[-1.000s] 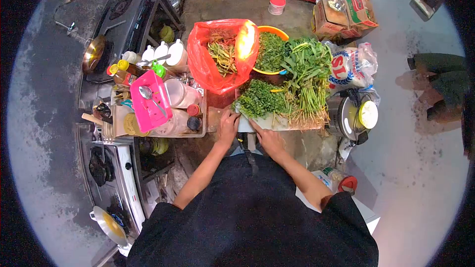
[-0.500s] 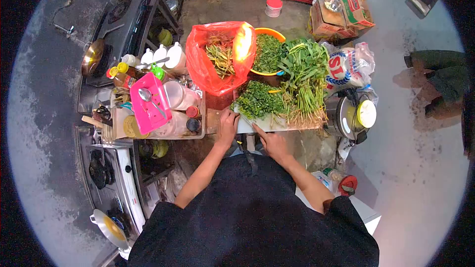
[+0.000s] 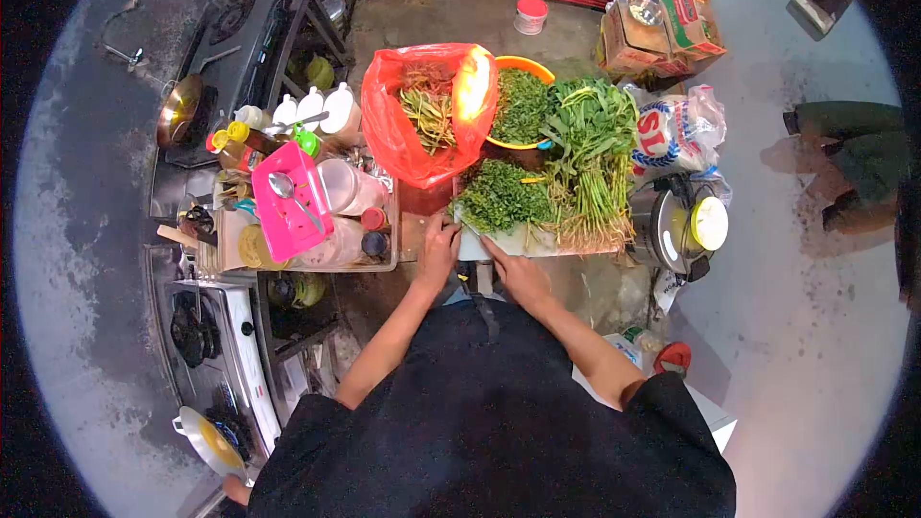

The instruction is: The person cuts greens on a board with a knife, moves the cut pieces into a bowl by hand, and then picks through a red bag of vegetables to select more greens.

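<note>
My left hand (image 3: 440, 247) is closed at the left edge of the white cutting board (image 3: 537, 245), its fingertips beside the chopped greens (image 3: 501, 198). What it pinches is too small to name. Closed around a knife (image 3: 470, 228), my right hand (image 3: 516, 276) is at the front of the board, index finger stretched toward the blade. The knife lies low between both hands and is only partly visible. Long leafy stems with roots (image 3: 593, 173) lie on the board's right part. Behind the chopped pile are a red plastic bag (image 3: 403, 158) of trimmings and an orange-rimmed bowl (image 3: 523, 105) of cut greens.
To the left are a pink tray (image 3: 278, 194) with spoons, bottles and jars. A steel pot (image 3: 669, 230) stands right of the board. At the lower left, another person's hand (image 3: 236, 489) is by a pan (image 3: 206, 441). Another person's legs (image 3: 854, 163) show far right.
My right hand has shifted slightly left and up, closer to my left hand. Another person's hand has appeared by the pan at the lower left, and the pan has moved slightly.
</note>
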### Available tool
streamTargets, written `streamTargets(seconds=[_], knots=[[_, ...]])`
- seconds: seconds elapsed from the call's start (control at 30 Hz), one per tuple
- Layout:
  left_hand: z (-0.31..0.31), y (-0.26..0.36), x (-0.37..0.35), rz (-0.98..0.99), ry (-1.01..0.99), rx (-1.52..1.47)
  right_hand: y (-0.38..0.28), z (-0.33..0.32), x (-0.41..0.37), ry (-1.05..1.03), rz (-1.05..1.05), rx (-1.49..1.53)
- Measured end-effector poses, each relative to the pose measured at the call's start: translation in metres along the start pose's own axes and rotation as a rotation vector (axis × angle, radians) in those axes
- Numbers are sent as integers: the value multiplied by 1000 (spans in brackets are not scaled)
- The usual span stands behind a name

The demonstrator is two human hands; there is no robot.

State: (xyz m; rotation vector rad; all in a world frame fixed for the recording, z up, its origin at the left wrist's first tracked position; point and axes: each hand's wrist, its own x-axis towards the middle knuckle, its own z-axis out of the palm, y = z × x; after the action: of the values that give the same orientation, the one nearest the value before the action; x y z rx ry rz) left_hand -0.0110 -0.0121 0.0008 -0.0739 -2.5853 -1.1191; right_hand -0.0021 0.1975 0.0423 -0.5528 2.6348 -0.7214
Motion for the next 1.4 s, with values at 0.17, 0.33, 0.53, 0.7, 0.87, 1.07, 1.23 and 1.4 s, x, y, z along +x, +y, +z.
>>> streamTargets(seconds=[0.17, 0.33, 0.53, 0.7, 0.87, 1.07, 1.23, 1.4], knots=[[-2, 4, -1, -121, -15, -19, 13, 11, 1, 31, -68, -80], [-2, 2, 1, -105, -20, -30, 21, -6, -11, -46, -67, -178], [1, 5, 4, -134, -32, -47, 13, -9, -15, -1, -59, -135], [1, 7, 3, -177, -13, -79, 8, -12, -14, -28, -46, -115], [3, 4, 2, -161, -18, -60, 15, -2, -9, -64, -34, -119], [-1, 11, 1, -77, -3, -27, 8, 13, 8, 40, -49, -131], [0, 11, 1, -148, 15, -51, 19, 11, -1, 2, -68, -159], [-3, 12, 2, -169, -2, -82, 21, -1, -16, 49, -94, -193]])
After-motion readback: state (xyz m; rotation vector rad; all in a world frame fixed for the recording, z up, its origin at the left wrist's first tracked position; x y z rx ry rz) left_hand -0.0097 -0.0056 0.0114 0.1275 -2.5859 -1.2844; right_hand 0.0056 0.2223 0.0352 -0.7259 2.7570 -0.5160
